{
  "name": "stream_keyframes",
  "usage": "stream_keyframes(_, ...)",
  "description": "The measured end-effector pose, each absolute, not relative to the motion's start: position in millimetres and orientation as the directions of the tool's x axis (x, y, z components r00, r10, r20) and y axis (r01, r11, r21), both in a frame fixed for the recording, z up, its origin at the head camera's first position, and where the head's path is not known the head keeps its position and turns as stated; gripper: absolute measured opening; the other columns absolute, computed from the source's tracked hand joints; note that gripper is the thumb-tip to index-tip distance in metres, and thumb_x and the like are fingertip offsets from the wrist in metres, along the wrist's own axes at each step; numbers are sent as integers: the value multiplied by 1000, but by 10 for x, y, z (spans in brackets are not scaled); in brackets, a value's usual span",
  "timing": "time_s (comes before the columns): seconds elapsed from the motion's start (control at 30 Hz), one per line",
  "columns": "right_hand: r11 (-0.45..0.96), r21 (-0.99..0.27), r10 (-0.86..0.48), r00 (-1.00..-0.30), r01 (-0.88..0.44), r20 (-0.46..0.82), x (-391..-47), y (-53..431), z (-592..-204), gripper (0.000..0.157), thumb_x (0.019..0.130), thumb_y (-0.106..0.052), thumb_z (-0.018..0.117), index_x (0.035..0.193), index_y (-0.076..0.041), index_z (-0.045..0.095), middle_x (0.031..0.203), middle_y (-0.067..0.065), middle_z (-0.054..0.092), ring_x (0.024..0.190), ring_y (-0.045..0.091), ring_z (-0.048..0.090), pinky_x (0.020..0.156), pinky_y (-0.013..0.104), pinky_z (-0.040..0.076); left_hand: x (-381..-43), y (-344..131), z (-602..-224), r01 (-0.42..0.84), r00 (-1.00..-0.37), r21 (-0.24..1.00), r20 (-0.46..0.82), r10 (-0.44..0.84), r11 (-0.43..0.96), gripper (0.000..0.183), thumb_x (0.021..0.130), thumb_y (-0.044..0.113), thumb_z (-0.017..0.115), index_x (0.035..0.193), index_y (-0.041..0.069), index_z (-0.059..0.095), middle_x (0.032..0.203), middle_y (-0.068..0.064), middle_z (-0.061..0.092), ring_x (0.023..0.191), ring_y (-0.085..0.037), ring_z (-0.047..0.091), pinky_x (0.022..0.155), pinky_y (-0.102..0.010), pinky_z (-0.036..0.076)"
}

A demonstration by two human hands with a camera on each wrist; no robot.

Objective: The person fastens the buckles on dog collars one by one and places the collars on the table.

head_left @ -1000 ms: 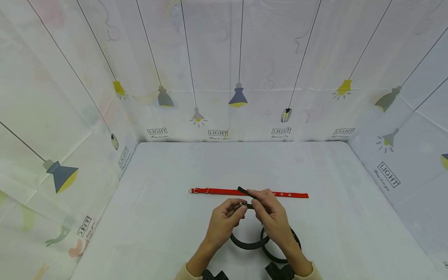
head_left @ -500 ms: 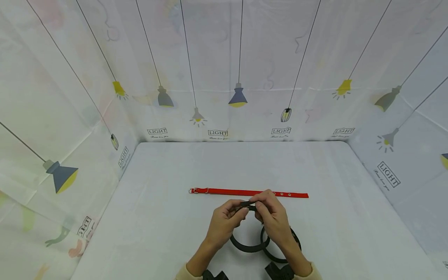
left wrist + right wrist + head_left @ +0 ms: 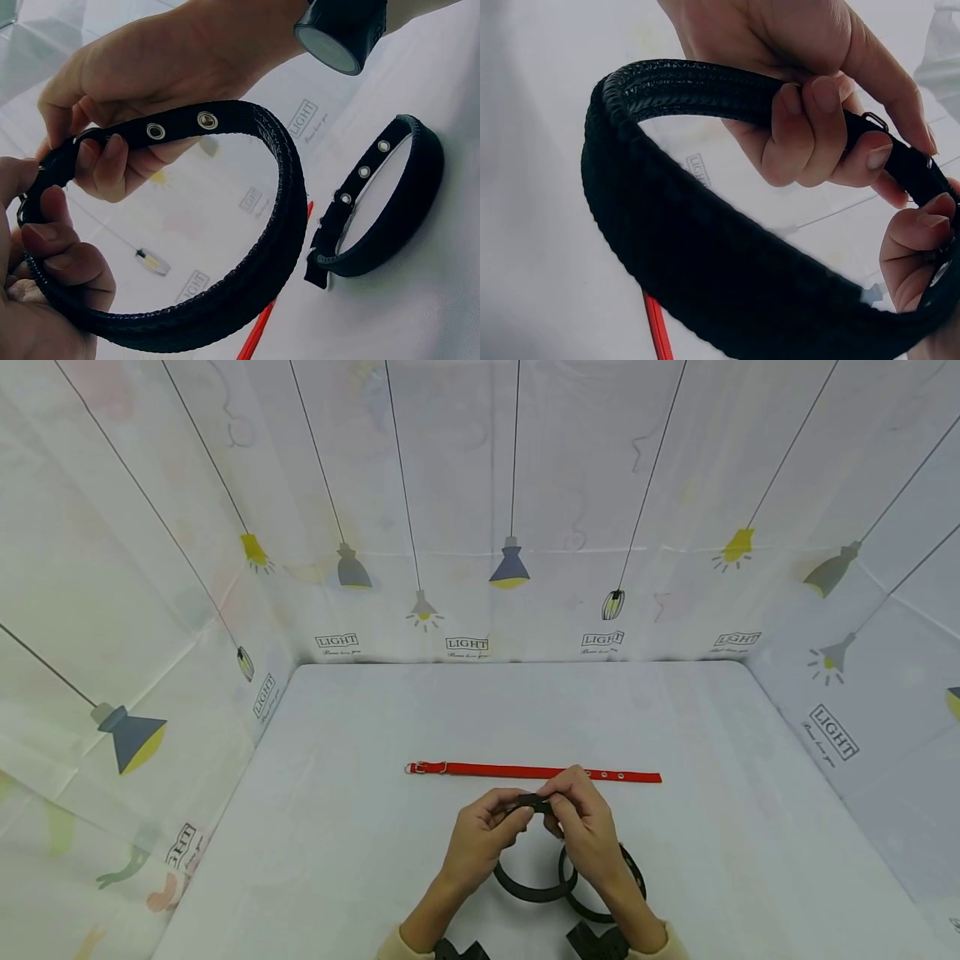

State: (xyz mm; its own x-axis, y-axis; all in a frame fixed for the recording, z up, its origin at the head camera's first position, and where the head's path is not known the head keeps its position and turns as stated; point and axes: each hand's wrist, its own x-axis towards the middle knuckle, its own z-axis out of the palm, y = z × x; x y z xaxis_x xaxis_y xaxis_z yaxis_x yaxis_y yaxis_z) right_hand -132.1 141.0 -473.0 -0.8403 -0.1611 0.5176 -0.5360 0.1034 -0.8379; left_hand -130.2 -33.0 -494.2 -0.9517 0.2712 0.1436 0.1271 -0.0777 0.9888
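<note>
since the earlier frames, we see that the free end of the black collar (image 3: 534, 895), which stuck up past the right fingers a second ago, has dropped down to the left fingertips; the hands themselves have hardly shifted. we find both forearms reaching forward from the near edge and slanting inward, so the hands meet almost tip to tip. the left hand (image 3: 478, 839) pinches the buckle end between thumb and forefinger, its other fingers curled beneath; the right hand (image 3: 588, 822) grips the eyelet end in much the same way, thumb toward the left.

we see the collar held up over the white table (image 3: 337, 718), bent into a loop whose padded arc hangs toward the person. its long axis follows that curve, while the pinched stretch runs left to right between the hands. it is dark, with a wide padded band, ridged edges, a narrower strap and silver-rimmed eyelets; we notice a small metal loop by the left fingers.

a second black collar (image 3: 416, 202) rests on the table near the right forearm, and the red collar (image 3: 487, 770) lies straight beyond the hands, buckle to the left.
</note>
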Motion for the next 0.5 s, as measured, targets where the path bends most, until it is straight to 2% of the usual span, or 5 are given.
stream_keyframes(0.13,99,-827,-155,-830,-553,536,-1321,1404,-4731,29,97,14,37,99,-4,60,89,7,48,55,16,48,45,25,43,-1293,-327,-4934,134,-950,988,150,272,-79,24,98,20,66,119,8,66,91,-24,65,70,-5,53,60,-16,41)
stream_keyframes(0.37,101,-853,-127,-857,-512,499,-1296,1388,-4727,27,100,11,34,99,-4,56,92,7,48,56,17,53,47,27,48,-1288,-320,-4935,155,-948,986,167,271,-65,23,98,18,65,119,8,66,92,-20,67,73,-7,56,62,-16,44)
stream_keyframes(0.5,97,-862,-116,-865,-498,487,-1290,1380,-4712,26,100,11,33,98,-2,55,92,9,48,57,18,55,48,28,50,-1289,-317,-4937,164,-947,985,173,270,-54,22,98,19,65,118,9,66,92,-23,66,73,-6,56,63,-16,45)
